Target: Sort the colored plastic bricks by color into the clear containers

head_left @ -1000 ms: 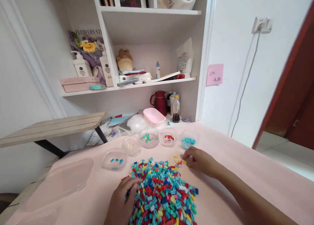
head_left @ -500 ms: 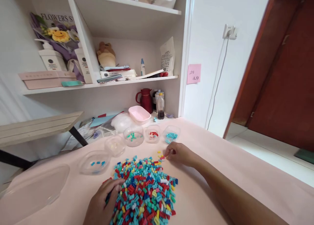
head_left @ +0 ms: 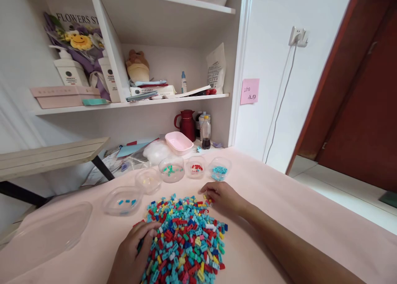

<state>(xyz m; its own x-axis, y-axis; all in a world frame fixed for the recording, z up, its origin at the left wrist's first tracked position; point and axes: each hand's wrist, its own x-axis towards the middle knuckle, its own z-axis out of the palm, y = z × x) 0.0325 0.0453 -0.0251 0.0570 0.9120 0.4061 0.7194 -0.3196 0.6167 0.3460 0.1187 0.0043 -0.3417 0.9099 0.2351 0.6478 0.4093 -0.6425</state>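
Observation:
A heap of small building bricks (head_left: 186,238) in many colours lies on the pink table covering. At its left edge rests my left hand (head_left: 133,251), index finger and thumb curved with a gap between them; dark bricks show in that gap. Beyond the heap's far right edge is my right hand (head_left: 221,195), palm down, its fingers reaching left over the table. Yellow and red bricks (head_left: 208,199) lie under its fingers, partly hidden. Just behind it stands a clear bowl of light-blue bricks (head_left: 219,171).
Several clear containers curve behind the heap: red bricks (head_left: 197,168), green bricks (head_left: 169,170), a few yellow ones in a small bowl (head_left: 149,188), blue bricks (head_left: 127,202). A clear lid (head_left: 66,234) lies left. Behind stand a pink basin (head_left: 179,142), red jug (head_left: 187,125) and bottle (head_left: 206,133).
My right hand has shifted slightly, its fingers now stretched further left and covering a yellow brick that lay in sight before. My left hand stays by the heap. The view has turned a little.

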